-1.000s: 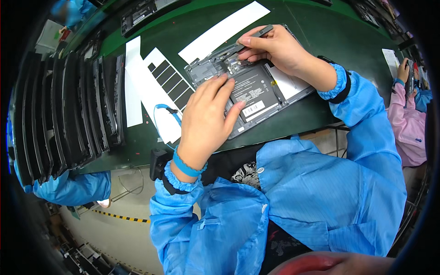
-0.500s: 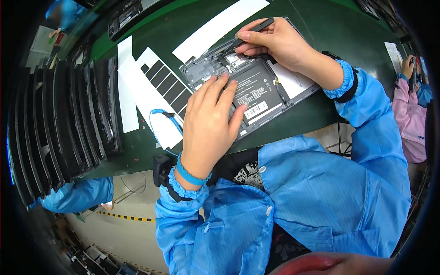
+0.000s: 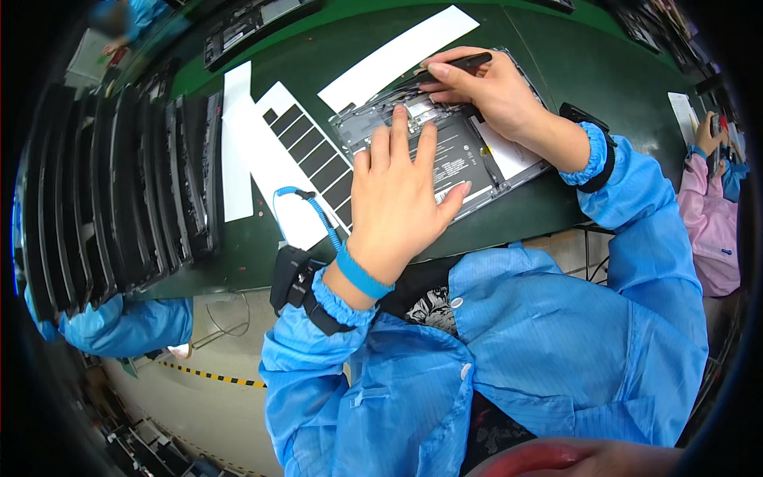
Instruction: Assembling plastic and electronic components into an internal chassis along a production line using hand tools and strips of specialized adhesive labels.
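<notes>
An open laptop base (image 3: 355, 127) lies on the green bench in front of me, its inner boards and a large black battery (image 3: 455, 153) exposed. My left hand (image 3: 397, 195) rests over it with spread fingers, the fingertips on the parts beyond the battery. Above the base's far side, my right hand (image 3: 505, 95) pinches slim black tweezers (image 3: 474, 62). The tips of the tweezers point left toward the far edge of the laptop, and I cannot make out what they touch. A blue wrist strap (image 3: 359, 278) circles my left wrist.
To the left, several dark laptop panels (image 3: 119, 199) stand upright in a row. White strips (image 3: 238, 143) and a sheet of black adhesive pads (image 3: 310, 151) lie beside the laptop, another white strip (image 3: 405, 56) beyond it. A coiled blue cord (image 3: 318, 215) runs to my wrist. Other people sit nearby.
My left hand has shifted right and farther onto the laptop, its fingers more spread. The right hand has lowered slightly, and the tweezers now lie flatter. The whole view has shifted a little.
</notes>
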{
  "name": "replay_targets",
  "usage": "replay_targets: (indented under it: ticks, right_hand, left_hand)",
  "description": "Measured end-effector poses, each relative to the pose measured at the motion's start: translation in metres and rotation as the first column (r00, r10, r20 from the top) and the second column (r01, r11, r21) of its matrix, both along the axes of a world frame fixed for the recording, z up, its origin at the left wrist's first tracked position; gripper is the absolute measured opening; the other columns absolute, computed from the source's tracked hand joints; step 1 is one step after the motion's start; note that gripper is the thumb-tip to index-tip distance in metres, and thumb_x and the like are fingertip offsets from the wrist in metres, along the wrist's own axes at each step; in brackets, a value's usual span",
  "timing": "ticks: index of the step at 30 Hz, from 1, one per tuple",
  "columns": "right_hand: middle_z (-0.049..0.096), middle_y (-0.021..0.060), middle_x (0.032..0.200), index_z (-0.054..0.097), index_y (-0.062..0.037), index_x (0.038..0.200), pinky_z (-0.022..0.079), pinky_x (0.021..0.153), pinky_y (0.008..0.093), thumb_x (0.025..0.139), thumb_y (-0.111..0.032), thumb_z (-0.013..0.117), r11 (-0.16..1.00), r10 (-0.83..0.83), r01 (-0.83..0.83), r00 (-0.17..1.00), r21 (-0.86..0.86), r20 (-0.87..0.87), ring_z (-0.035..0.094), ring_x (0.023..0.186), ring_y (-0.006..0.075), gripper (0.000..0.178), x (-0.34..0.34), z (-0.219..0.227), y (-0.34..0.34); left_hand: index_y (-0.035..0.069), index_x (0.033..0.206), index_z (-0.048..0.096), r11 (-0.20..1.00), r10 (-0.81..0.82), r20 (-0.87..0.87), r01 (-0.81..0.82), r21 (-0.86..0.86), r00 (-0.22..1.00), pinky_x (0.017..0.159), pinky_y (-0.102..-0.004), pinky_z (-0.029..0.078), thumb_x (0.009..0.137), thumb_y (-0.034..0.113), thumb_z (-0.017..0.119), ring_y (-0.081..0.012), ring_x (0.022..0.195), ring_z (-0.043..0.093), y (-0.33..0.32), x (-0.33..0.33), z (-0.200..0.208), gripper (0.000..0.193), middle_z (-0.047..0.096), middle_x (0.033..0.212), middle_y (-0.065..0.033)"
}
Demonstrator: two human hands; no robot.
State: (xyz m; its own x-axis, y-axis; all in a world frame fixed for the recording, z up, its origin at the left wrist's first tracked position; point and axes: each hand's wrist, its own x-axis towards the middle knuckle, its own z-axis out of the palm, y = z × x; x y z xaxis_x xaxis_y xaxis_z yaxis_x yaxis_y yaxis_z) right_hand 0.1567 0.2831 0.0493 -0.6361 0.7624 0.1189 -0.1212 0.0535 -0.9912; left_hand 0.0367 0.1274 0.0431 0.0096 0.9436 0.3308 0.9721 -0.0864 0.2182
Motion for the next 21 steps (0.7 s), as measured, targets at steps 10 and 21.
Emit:
replay_targets:
  ticks: [10, 21]
  right_hand:
    - [0.07, 0.0142, 0.08, 0.067, 0.0047, 0.092, 0.057, 0.065, 0.0266, 0.087, -0.02, 0.068, 0.968, 0.169, -0.176, 0.984, 0.176, 0.054, 0.069, 0.07, 0.0174, 0.025, -0.113, 0.036, 0.005]
    - [0.071, 0.0137, 0.075, 0.072, -0.0011, 0.084, 0.055, 0.069, 0.0328, 0.077, -0.023, 0.069, 0.826, -0.153, -0.058, 0.934, 0.56, 0.322, 0.07, 0.068, 0.0246, 0.023, -0.185, -0.005, 0.01]
  left_hand:
    - [0.003, 0.1, 0.066, 0.91, 0.318, 0.231, -0.365, 0.198, 0.919, 0.082, -0.042, 0.048, 0.084, 0.027, 0.066, -0.0347, 0.093, 0.06, 0.006, -0.129, 0.006, 0.028, 0.067, 0.098, -0.0147]
    - [0.013, 0.129, 0.059, 0.854, 0.517, 0.018, -0.514, -0.079, 0.856, 0.101, -0.0493, 0.032, 0.076, 0.055, 0.068, -0.0295, 0.131, 0.038, 0.012, -0.149, -0.021, 0.068, 0.048, 0.139, -0.0116]
